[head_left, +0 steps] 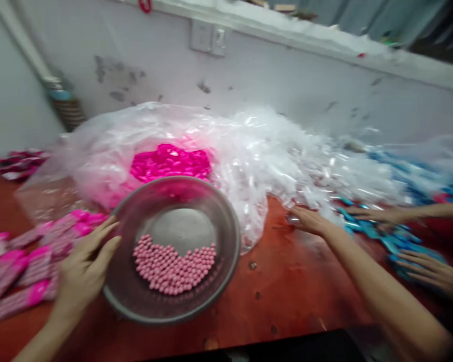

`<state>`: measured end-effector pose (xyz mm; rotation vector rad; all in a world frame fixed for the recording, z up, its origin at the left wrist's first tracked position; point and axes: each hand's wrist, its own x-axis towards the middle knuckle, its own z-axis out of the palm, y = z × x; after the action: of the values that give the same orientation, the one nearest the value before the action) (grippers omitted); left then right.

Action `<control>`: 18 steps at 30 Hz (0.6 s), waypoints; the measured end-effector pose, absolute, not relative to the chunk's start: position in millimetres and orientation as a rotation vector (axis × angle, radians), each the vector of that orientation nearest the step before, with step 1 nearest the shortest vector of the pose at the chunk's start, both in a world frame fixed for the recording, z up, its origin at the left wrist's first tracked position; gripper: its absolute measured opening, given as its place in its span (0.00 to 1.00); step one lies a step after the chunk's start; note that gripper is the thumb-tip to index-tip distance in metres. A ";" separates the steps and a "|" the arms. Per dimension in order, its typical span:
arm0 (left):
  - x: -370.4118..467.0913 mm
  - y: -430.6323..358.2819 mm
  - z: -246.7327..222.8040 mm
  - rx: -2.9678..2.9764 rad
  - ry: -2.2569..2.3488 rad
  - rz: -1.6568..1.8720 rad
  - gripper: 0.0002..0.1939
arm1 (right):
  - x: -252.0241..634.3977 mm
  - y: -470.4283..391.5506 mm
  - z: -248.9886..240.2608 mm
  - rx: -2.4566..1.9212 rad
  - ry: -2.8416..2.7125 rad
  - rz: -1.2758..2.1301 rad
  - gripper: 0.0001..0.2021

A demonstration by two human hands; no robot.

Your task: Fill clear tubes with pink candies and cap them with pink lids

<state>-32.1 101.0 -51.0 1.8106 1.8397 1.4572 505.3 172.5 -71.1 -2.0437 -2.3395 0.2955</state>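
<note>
A round metal bowl (181, 315) sits on the red-brown table with a bed of small pink beads (175, 269) in its near half. At its left rim is my left hand (85, 264), thumb and fingers stretched apart, their tips against the edge. My right hand (309, 219) reaches to the near edge of a heap of clear plastic pieces (305, 166). Its fingers are bent together and blurred, with something shiny at their tips that I cannot make out. Behind the bowl lies a pile of bright pink pieces (169, 160) in a clear plastic bag (109, 130).
Pink bead-filled packets (33, 264) lie left of my left hand. At the right, another person's hands (428, 271) rest among blue pieces (370, 229). A wall with a socket plate (207, 37) rises behind the table (264, 296). Dark pink shiny packets (20, 163) lie far left.
</note>
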 end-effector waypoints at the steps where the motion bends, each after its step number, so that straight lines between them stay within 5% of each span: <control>1: -37.2 100.6 -54.4 1.772 1.835 1.434 0.13 | 504.0 171.2 -69.2 -2.021 -2.353 0.323 0.06; 8: -39.6 101.3 -61.8 1.664 1.656 1.520 0.15 | 404.1 159.2 -12.4 -1.822 -1.865 0.036 0.16; 13: -38.3 99.5 -60.3 1.619 1.586 1.569 0.14 | 250.7 155.9 1.4 -1.037 -2.816 0.150 0.19; 18: -40.0 99.7 -62.8 1.602 1.543 1.598 0.14 | 178.6 174.5 -40.1 -0.865 -3.242 -0.095 0.12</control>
<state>-40.0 99.7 -62.8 1.6020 1.5432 1.5976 178.6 174.5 -40.1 -0.8654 -3.2420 -0.0954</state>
